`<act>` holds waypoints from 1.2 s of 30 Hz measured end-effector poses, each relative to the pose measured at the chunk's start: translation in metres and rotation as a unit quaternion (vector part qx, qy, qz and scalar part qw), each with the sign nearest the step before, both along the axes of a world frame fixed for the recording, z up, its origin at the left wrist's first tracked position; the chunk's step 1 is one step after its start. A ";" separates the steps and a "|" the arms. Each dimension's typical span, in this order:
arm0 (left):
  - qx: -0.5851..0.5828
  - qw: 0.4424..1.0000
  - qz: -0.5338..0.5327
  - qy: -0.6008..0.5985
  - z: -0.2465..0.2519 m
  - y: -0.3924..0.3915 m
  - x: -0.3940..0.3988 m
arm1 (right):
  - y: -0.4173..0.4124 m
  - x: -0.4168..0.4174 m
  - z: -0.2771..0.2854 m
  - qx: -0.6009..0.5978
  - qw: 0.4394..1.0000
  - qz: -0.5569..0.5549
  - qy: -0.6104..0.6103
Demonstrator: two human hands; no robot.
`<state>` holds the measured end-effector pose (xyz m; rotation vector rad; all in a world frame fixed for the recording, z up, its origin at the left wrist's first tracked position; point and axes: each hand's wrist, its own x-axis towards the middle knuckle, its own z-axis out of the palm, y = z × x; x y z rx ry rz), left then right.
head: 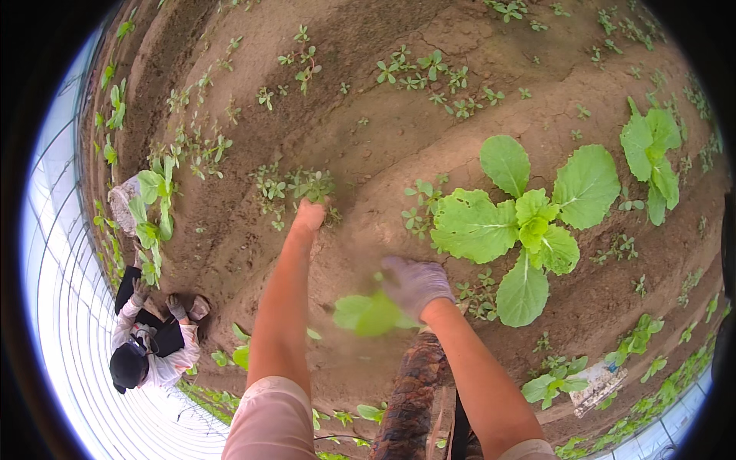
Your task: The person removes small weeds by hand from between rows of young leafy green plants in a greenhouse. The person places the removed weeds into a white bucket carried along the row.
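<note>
My left hand (312, 215), bare, is closed around a clump of small-leaved weeds (310, 185), which look like purslane, low over the soil. My right hand (418, 286) wears a thin, pale purple glove. It is blurred, and its fingers are too smeared to show whether they hold anything. Beside it, blurred green leaves (374, 313) of a young plant show below the palm. To the right grows a large leafy cabbage-like plant (532, 227) with holes in some leaves. More small weeds (422, 207) stand between that plant and my hands.
Purslane-like weeds (428, 77) dot the bare soil (368, 144) ahead. Another leafy plant (652, 155) grows at far right. A co-worker (152, 339) crouches at left near a whitish bucket (123, 204). A dirty white container (601, 386) lies at lower right. Greenhouse sheeting (63, 276) curves along the left.
</note>
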<state>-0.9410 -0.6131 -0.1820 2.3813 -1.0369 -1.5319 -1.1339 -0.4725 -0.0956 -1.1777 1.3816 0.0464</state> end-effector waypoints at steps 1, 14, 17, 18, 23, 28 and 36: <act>0.035 0.995 -0.085 -0.041 -0.002 -0.004 0.007 | 0.001 0.000 -0.001 -0.007 1.000 -0.002 0.002; 0.080 0.893 -0.383 -0.222 -0.021 -0.003 -0.032 | 0.008 0.006 -0.008 -0.056 0.996 -0.063 -0.002; 0.015 0.995 -0.093 -0.017 -0.005 0.001 -0.015 | -0.006 -0.001 0.004 0.023 1.000 0.002 -0.015; -0.032 0.995 0.039 0.087 0.002 0.005 -0.009 | -0.005 -0.001 0.004 0.017 1.000 0.001 -0.005; -0.078 0.993 0.016 0.083 0.026 0.001 0.064 | -0.002 -0.003 0.004 0.010 1.000 -0.014 -0.013; 0.116 0.939 -0.222 -0.236 0.002 0.007 0.088 | 0.000 0.000 0.001 -0.022 0.999 -0.023 -0.006; 0.064 0.955 -0.252 -0.142 -0.060 0.019 0.066 | -0.002 0.002 0.001 -0.004 1.000 0.007 0.012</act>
